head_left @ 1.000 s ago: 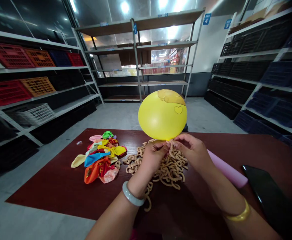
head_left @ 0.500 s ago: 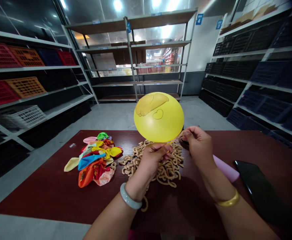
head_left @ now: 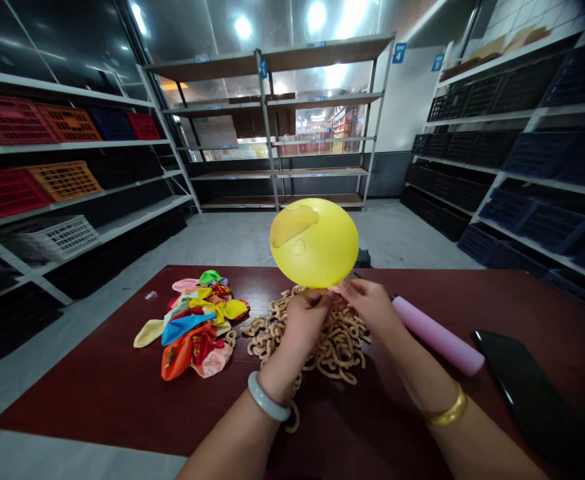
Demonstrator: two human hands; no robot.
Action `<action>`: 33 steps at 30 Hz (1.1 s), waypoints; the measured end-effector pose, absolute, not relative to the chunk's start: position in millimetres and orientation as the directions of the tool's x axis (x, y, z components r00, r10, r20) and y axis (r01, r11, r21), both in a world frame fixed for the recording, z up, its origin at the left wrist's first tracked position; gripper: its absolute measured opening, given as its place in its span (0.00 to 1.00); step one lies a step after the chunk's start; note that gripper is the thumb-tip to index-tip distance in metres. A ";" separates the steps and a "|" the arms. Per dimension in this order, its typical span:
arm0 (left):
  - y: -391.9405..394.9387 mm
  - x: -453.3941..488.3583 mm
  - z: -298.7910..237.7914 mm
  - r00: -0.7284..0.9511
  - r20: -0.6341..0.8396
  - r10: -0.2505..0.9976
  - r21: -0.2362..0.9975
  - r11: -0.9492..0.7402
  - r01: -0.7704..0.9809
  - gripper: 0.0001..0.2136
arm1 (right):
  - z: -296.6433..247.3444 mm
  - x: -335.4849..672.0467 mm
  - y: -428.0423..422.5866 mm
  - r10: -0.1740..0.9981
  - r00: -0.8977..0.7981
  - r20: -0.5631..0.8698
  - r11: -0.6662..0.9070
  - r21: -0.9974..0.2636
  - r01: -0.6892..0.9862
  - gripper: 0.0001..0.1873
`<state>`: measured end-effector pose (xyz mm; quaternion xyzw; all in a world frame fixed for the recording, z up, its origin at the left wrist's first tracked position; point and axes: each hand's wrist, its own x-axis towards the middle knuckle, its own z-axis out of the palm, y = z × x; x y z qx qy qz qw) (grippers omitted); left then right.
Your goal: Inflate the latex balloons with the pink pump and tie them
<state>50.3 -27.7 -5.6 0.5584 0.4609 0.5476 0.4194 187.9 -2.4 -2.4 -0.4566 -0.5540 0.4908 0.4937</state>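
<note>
An inflated yellow balloon (head_left: 315, 243) with a printed figure is held up over the dark red table (head_left: 97, 393). My left hand (head_left: 305, 320) pinches its neck from below, fingers closed. My right hand (head_left: 369, 303) meets it at the same neck, fingers pinched around it; whether it also holds a clip I cannot tell. Under both hands lies a heap of several tan plastic clips (head_left: 322, 337). A pile of flat balloons in mixed colours (head_left: 195, 320) lies to the left.
A pink hand pump (head_left: 439, 335) lies on the table right of my hands, and a black phone (head_left: 527, 387) near the right edge. Metal shelving with coloured and dark crates lines the left, back and right of the room.
My right hand came back from the right to the balloon's neck. The balloon turned, so its print moved to the upper left, and it sits slightly lower.
</note>
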 end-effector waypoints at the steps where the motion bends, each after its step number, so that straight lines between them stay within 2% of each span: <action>1: -26.5 49.5 -7.4 -0.031 0.273 0.962 0.950 -0.264 0.169 0.11 | -5.3 183.7 -2.8 0.988 -0.129 0.088 0.088 -0.996 -0.002 0.19; 4: -25.8 47.5 -9.6 -0.028 0.390 0.921 0.840 -0.343 0.420 0.11 | -11.5 173.4 -3.5 0.993 -0.108 0.047 0.031 -0.989 -0.147 0.18; 6: -26.7 45.8 -8.3 0.010 0.426 0.904 0.791 -0.378 0.481 0.12 | -11.9 168.9 -3.2 0.997 -0.080 -0.017 -0.036 -0.970 -0.240 0.18; 9: -27.4 41.9 -5.8 0.022 0.430 0.902 0.774 -0.381 0.505 0.15 | -7.7 163.9 2.7 0.998 -0.048 -0.040 -0.052 -0.959 -0.280 0.19; 13: -22.1 34.2 -9.2 -0.055 0.442 0.895 0.799 -0.365 0.478 0.16 | 2.6 156.3 32.9 0.999 -0.015 -0.048 -0.050 -0.963 -0.265 0.19; 17: -13.2 25.6 -17.3 -0.105 0.424 0.900 0.818 -0.330 0.471 0.16 | 18.8 150.9 87.5 0.992 -0.023 -0.125 -0.127 -0.974 -0.189 0.15; 22: -8.5 19.4 -19.0 -0.135 0.383 0.914 0.825 -0.273 0.495 0.16 | 37.6 157.4 140.6 0.975 -0.044 -0.220 -0.221 -0.974 -0.044 0.19; 25: -7.1 19.7 -18.9 -0.139 0.363 0.921 0.826 -0.249 0.506 0.16 | 33.4 162.6 144.2 0.981 -0.042 -0.189 -0.189 -0.982 0.015 0.19; 28: -3.7 20.3 -22.5 -0.130 0.364 0.922 0.830 -0.258 0.495 0.15 | 18.7 166.1 128.6 0.989 -0.093 -0.116 -0.114 -0.993 0.034 0.16; 31: 1.5 18.6 -27.4 -0.148 0.364 0.919 0.855 -0.267 0.444 0.14 | 4.2 171.0 103.7 0.990 -0.136 -0.037 -0.039 -0.999 -0.011 0.14; 33: 4.7 16.5 -28.4 -0.176 0.359 0.916 0.879 -0.269 0.394 0.15 | -1.7 176.3 86.4 0.989 -0.145 0.006 -0.004 -0.998 -0.070 0.16</action>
